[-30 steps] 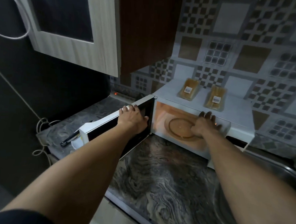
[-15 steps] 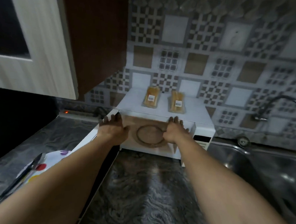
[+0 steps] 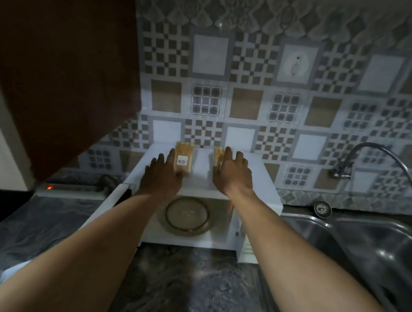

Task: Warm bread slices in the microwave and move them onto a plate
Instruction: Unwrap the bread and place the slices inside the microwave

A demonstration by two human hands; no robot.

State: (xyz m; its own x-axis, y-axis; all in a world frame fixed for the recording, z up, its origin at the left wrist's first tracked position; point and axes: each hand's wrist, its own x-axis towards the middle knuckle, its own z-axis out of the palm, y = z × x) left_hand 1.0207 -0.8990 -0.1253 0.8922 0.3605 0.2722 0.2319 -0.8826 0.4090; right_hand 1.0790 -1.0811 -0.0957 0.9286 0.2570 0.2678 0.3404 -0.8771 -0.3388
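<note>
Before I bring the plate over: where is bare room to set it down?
The dark countertop in front of the open microwave, between the forearms, is bare. The microwave top is crowded: two bread packs under the left hand and right hand. The sink borders the right.

A single head-worn camera is looking forward and down, close over the open microwave toward the tiled wall.

You face a matt white microwave, clear glossy plastic on the bread packs, a shiny steel sink and a polished veined stone table
</note>
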